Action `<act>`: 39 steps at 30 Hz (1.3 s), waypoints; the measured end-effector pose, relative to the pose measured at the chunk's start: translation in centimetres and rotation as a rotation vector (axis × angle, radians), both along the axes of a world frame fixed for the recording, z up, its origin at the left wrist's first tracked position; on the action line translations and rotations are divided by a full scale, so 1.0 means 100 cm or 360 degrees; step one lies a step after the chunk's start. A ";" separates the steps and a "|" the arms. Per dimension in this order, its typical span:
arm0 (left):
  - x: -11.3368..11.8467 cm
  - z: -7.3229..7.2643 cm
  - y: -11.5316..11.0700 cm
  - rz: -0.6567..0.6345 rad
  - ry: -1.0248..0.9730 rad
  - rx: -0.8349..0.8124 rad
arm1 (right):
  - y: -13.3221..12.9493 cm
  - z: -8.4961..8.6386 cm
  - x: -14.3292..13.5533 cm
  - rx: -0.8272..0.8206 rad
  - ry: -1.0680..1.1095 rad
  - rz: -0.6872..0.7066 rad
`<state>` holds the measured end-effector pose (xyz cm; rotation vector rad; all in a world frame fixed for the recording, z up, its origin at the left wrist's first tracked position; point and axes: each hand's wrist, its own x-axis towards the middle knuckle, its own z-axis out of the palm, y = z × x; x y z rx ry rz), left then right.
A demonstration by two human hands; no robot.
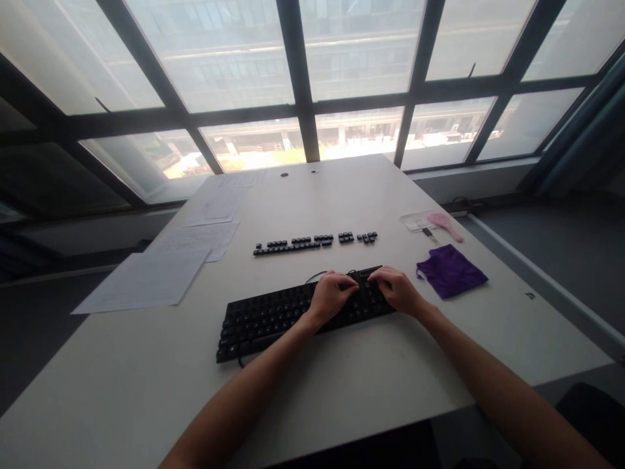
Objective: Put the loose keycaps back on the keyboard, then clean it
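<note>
A black keyboard [273,316] lies tilted across the white table, its right part beneath both hands. My left hand [333,293] rests over the right half of the keys, fingers pressed together; what they hold, if anything, is too small to tell. My right hand [394,286] is at the keyboard's upper right end, thumb and fingers curled close together, and their contents cannot be made out. Beyond the keyboard, loose black keycaps [293,245] stand in rows, with smaller groups of keycaps [346,237] to their right.
A purple cloth pouch [452,270] lies right of the keyboard on the white table [371,397]. Behind it are a pink hairbrush [445,225], a small key-like item [430,235] and a clear packet [414,222]. Paper sheets [144,280] cover the left side. Windows stand behind.
</note>
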<state>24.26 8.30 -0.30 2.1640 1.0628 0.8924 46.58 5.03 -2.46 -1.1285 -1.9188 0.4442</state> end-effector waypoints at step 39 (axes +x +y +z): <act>0.000 0.000 -0.010 -0.0079 0.0470 0.0387 | -0.004 0.008 0.000 0.0132 -0.0427 0.0148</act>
